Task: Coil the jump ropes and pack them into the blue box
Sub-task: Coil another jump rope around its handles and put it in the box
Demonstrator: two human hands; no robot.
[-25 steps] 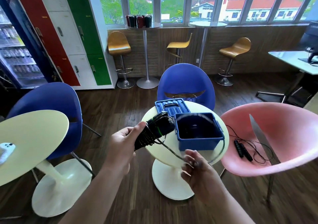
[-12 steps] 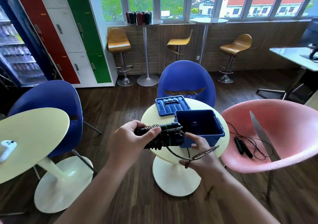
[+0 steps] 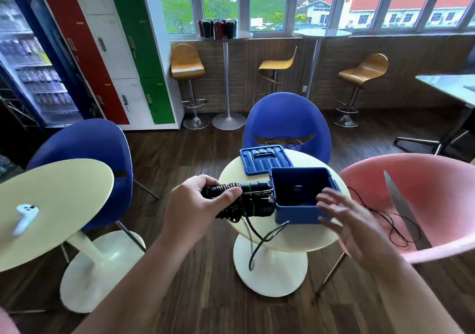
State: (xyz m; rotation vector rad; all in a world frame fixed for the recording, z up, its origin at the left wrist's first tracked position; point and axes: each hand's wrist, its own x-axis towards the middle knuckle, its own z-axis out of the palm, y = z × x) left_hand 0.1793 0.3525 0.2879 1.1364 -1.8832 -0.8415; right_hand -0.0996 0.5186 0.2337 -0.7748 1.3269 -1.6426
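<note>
My left hand (image 3: pixel 198 202) grips a black jump rope (image 3: pixel 253 201) with green-ringed handles, its cord wound round the two handles; a loose loop of cord (image 3: pixel 259 241) dangles below. The bundle sits just left of the open blue box (image 3: pixel 295 214) on the small round table (image 3: pixel 290 241). My right hand (image 3: pixel 352 220) hovers with fingers spread at the box's right front corner, holding nothing. The box's blue lid (image 3: pixel 266 159) lies on the table behind it. A second rope's cord (image 3: pixel 395 220) lies on the pink chair seat, partly hidden by my right hand.
A pink chair (image 3: pixel 431 192) stands to the right of the table, a blue chair (image 3: pixel 286 120) behind it. Another round table (image 3: pixel 54 205) at left carries a white controller (image 3: pixel 24 214), with a blue chair (image 3: pixel 84 148) behind. Stools and lockers line the far wall.
My right hand has let go of the cord and moved right, fingers spread, near the box. The loose cord end now hangs down. My left hand brought the bundle up against the box's side.
</note>
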